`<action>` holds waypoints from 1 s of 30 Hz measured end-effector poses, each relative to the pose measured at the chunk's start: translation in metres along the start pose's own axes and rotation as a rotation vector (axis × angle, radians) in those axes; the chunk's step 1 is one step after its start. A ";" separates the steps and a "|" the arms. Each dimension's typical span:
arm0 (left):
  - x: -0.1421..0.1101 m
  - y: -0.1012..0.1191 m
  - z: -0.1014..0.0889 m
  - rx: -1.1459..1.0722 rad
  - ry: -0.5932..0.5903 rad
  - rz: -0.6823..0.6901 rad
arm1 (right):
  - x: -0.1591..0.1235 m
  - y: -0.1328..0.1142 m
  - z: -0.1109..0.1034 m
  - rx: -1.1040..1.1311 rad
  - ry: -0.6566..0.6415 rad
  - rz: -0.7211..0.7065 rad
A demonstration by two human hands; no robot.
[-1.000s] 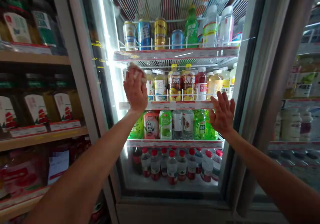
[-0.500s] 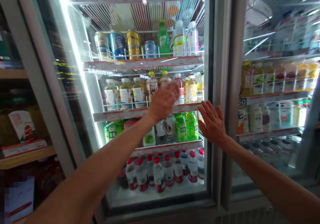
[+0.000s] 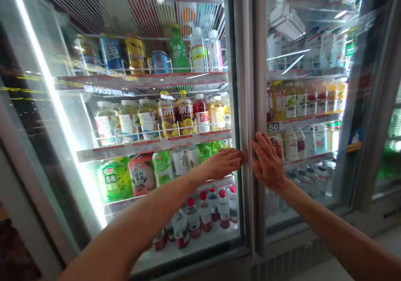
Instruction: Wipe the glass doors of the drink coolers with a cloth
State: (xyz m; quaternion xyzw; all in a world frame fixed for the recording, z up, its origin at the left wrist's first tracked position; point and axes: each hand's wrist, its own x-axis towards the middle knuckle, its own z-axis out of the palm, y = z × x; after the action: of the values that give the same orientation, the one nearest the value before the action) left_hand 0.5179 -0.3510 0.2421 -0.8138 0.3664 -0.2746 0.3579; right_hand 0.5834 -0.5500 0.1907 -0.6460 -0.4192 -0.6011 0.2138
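Reaching forward in the head view, the left hand (image 3: 224, 164), fingers close together, extends to the upright door frames (image 3: 259, 89) near three o'clock; whether its palm covers anything, I cannot tell. Toward four, the right hand (image 3: 268, 164) overlaps them, fingers loosely spread. Bottled drinks (image 3: 106, 124) stand at nine.

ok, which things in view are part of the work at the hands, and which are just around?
Part of it: left hand, right hand, metal door frames beside them.

Just around: gold can, green bottle, red-capped bottles.
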 end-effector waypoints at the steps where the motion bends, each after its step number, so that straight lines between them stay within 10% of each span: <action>1: 0.000 0.001 0.001 -0.006 -0.007 0.056 | -0.001 0.002 -0.002 -0.001 -0.001 0.001; 7: 0.014 -0.047 -0.030 0.111 0.281 -0.579 | -0.001 0.006 -0.010 -0.010 0.048 0.089; 13: -0.016 0.009 -0.003 0.027 0.042 0.085 | -0.010 -0.003 -0.009 -0.005 -0.019 0.076; 19: -0.038 -0.025 -0.023 0.178 0.256 -0.466 | -0.009 -0.015 -0.001 0.008 -0.017 0.102; 26: -0.077 0.032 0.006 0.067 0.043 0.093 | -0.012 -0.049 0.018 0.082 -0.147 -0.016; 30: -0.093 0.000 -0.015 0.143 0.170 -0.316 | 0.004 -0.060 0.033 0.103 -0.119 -0.014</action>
State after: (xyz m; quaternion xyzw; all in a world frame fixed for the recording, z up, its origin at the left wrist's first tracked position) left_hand 0.4532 -0.2830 0.2343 -0.8076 0.2425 -0.4205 0.3349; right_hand 0.5546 -0.4892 0.1749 -0.6657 -0.4662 -0.5406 0.2172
